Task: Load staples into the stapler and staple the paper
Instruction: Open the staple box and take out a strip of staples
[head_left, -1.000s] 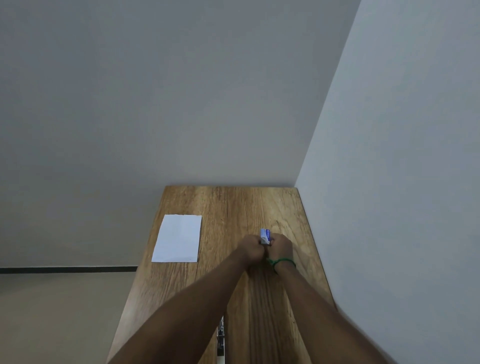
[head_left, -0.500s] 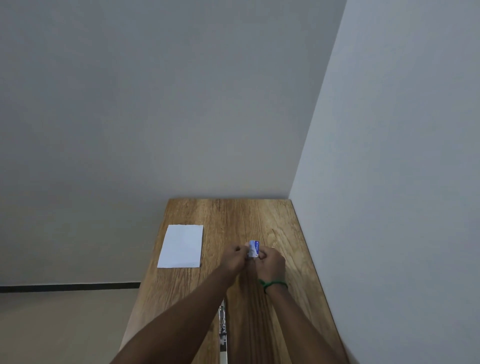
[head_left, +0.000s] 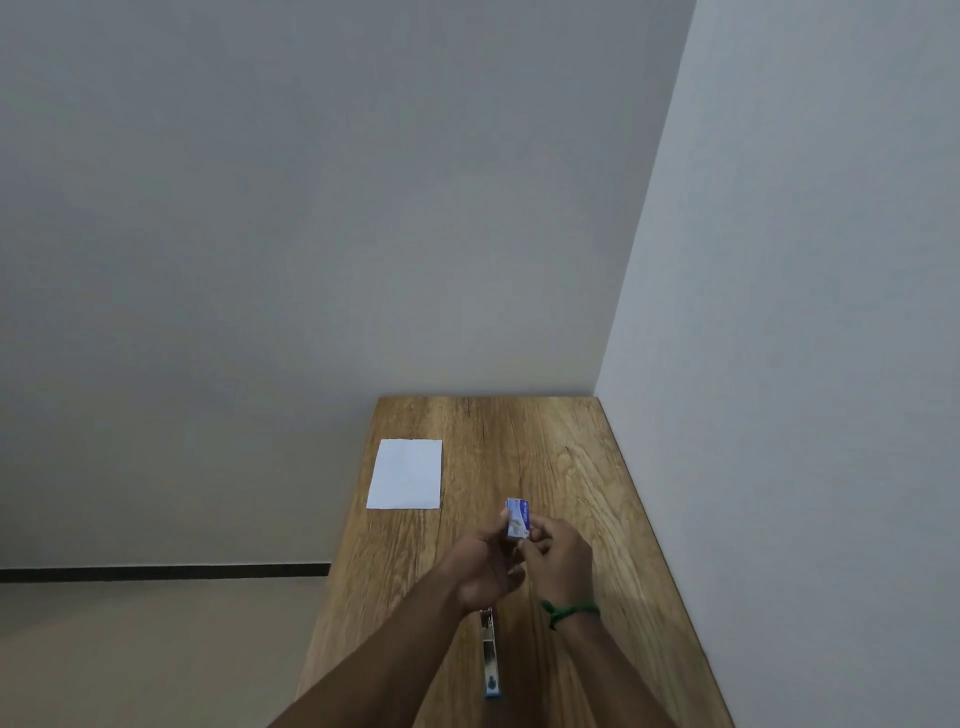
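A small blue-and-white staple box (head_left: 518, 518) is held up above the wooden table (head_left: 566, 457). My left hand (head_left: 485, 566) grips its left side and my right hand (head_left: 558, 558), with a green band at the wrist, pinches its lower right end. The stapler (head_left: 490, 657), metal with a blue end, lies opened flat on the table below my wrists, partly hidden by my left hand. A white sheet of paper (head_left: 405, 474) lies flat near the table's left edge, well apart from both hands.
The table stands in a corner, with a grey wall (head_left: 311, 208) behind it and a white wall (head_left: 805, 364) along its right side. Its left edge drops off to a beige floor (head_left: 156, 649).
Both hands have drawn back toward me with the staple box and lifted it. The stapler has come into view beneath my wrists. The paper has not moved.
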